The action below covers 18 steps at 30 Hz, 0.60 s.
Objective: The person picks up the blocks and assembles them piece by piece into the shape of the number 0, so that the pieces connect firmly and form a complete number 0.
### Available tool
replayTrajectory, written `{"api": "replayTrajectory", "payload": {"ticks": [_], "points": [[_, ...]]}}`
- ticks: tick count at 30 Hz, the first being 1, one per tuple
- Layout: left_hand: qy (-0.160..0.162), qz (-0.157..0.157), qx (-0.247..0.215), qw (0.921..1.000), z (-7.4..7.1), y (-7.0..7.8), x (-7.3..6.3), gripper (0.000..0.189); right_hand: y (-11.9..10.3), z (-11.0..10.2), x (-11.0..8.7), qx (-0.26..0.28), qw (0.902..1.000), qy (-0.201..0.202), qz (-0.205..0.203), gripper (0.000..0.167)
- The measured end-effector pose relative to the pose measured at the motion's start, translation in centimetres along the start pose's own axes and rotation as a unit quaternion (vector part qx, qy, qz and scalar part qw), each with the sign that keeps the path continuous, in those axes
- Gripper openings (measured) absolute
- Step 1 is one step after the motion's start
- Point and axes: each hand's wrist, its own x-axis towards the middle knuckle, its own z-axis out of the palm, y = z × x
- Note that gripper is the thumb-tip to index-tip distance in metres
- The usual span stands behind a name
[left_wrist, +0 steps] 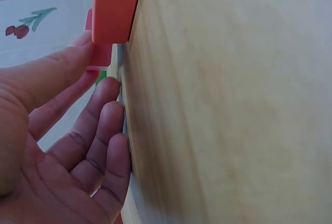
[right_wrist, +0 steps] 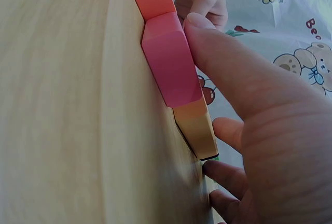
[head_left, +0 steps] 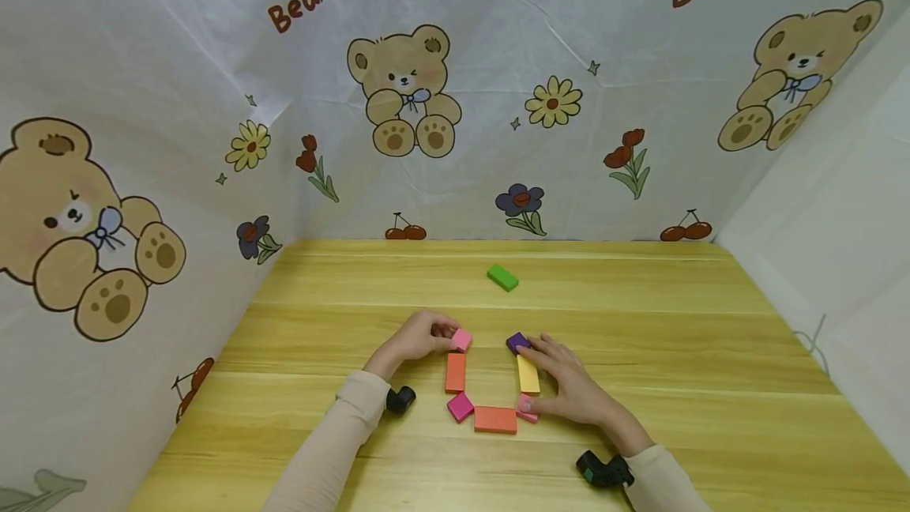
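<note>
My left hand (head_left: 421,336) pinches a light pink block (head_left: 462,340) between thumb and fingers, at the upper end of an orange block (head_left: 455,373). In the left wrist view that pink block (left_wrist: 102,55) shows partly behind the orange one. My right hand (head_left: 574,387) spreads over the right side of the arrangement. Its thumb rests at another pink block (right_wrist: 174,63), and a fingertip touches near where the purple block (head_left: 517,344) meets the yellow block (head_left: 528,376). A magenta block (head_left: 460,407) lies turned at the lower left corner, beside a second orange block (head_left: 495,419).
A green block (head_left: 502,277) lies apart, farther back on the wooden table (head_left: 640,322). White cloth printed with bears (head_left: 405,93) stands behind and on the left. A white wall panel (head_left: 825,259) bounds the right, with a thin cord (head_left: 817,342) beside it.
</note>
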Motion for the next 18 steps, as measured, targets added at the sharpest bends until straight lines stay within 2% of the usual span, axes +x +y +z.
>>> {"api": "replayTrajectory", "payload": {"ticks": [18], "points": [[-0.014, 0.021, 0.02, 0.9995, 0.17, -0.4, 0.21, 0.029, -0.21, -0.06, 0.0, -0.001, 1.0, -0.001, 0.002, 0.082]]}}
